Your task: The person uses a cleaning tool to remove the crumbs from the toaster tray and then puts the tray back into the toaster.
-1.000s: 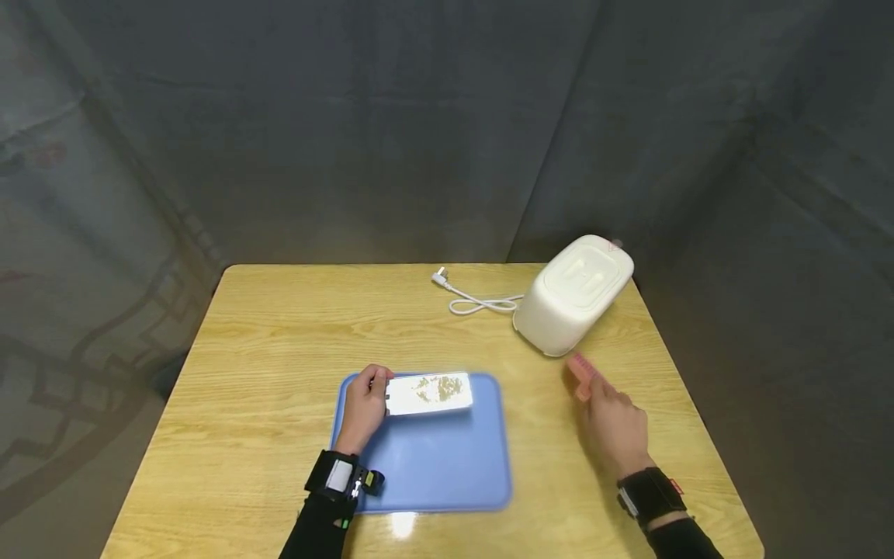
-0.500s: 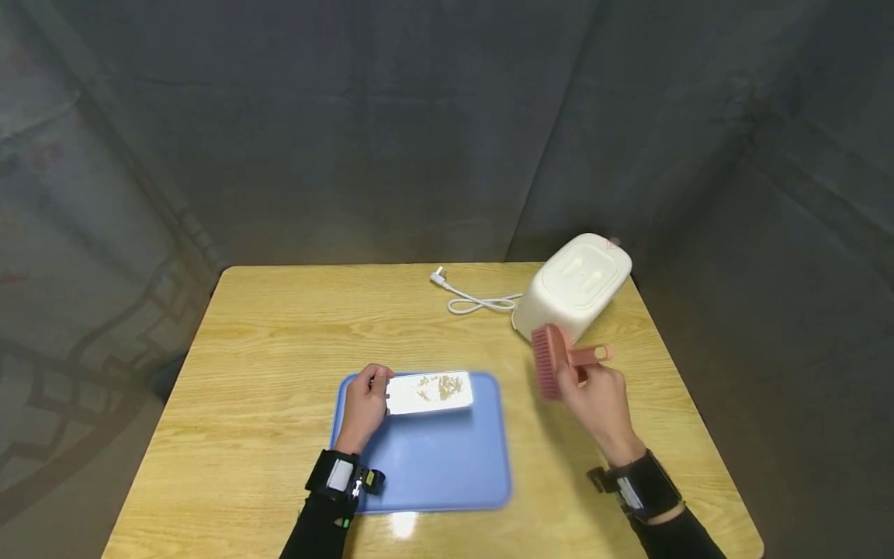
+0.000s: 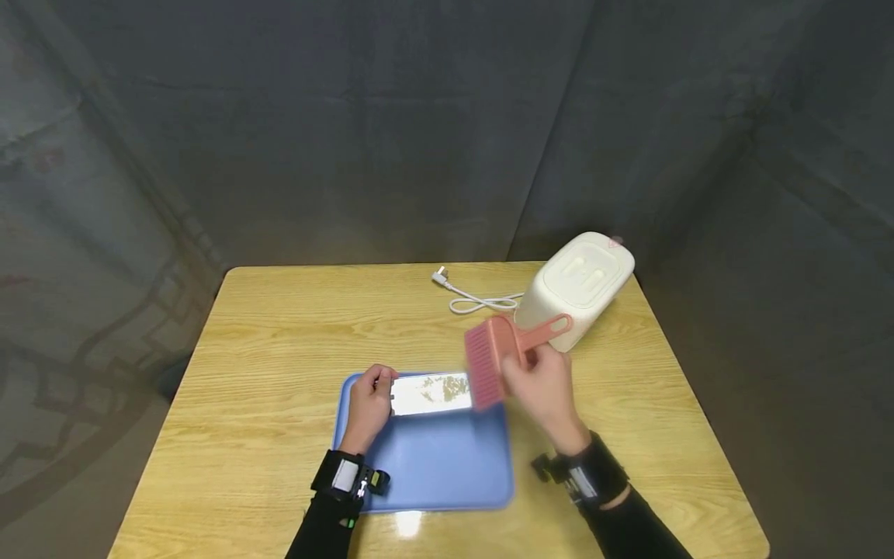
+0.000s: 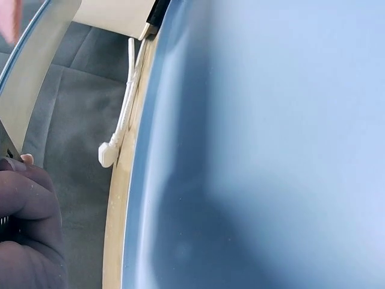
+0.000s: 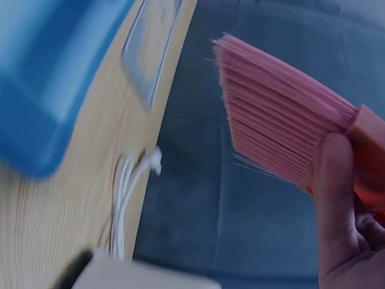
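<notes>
My left hand [image 3: 370, 405] grips one end of a shiny metal crumb tray [image 3: 422, 394], holding it above a blue plastic tray [image 3: 447, 473]. Brown crumbs are scattered on the crumb tray's surface. My right hand [image 3: 548, 387] holds a pink brush [image 3: 503, 338], whose bristles reach the crumb tray's right end in the head view; whether they touch it I cannot tell. In the right wrist view the thumb presses beside the base of the bristles [image 5: 271, 108]. Fingers of my left hand [image 4: 27, 223] show at the left wrist view's edge.
A white toaster [image 3: 580, 283] lies on its side at the table's back right. Its coiled cord [image 3: 482, 303] and plug [image 3: 440, 276] lie to its left. Beneath everything is a wooden table [image 3: 279, 334], with a dark curtain [image 3: 349, 155] behind it.
My right hand has brought the brush leftward, from near the toaster to the right end of the crumb tray, and turned it. My left hand and the crumb tray have barely moved.
</notes>
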The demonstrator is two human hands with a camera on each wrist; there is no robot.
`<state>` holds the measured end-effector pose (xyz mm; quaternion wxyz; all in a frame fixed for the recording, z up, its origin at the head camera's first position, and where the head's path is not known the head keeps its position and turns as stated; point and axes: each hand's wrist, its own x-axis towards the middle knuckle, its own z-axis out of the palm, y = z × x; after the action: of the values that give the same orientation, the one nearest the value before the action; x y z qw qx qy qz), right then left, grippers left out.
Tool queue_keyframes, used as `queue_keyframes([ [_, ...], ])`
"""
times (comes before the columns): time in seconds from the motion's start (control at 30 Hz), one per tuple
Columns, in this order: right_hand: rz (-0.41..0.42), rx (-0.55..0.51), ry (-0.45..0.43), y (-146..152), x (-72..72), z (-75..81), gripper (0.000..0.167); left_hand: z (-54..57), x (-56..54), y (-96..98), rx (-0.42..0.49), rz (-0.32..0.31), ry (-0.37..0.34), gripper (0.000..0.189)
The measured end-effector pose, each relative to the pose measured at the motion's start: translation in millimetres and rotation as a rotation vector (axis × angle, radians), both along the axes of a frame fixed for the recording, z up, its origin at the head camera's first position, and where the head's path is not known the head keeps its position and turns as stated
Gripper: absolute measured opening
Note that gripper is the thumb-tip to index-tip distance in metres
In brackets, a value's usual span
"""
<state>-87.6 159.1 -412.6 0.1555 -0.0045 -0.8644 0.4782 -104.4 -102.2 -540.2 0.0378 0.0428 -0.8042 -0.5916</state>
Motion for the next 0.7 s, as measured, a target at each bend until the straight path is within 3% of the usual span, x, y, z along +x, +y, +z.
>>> queue_keyframes([
  [0.27,0.128,-0.126,-0.052,-59,7.4,-19.5,0.022,-3.2,3.3,-0.3,0.032,-0.009,-0.022,0.027],
  [0.53,0.153,-0.030,-0.020,-96,13.1,-36.8,0.018,-5.5,6.4,-4.1,-0.042,0.023,0.026,0.026],
  [0.7,0.155,-0.057,-0.026,-106,14.0,-42.7,0.016,-3.7,7.8,-5.6,-0.067,0.042,0.044,0.026],
])
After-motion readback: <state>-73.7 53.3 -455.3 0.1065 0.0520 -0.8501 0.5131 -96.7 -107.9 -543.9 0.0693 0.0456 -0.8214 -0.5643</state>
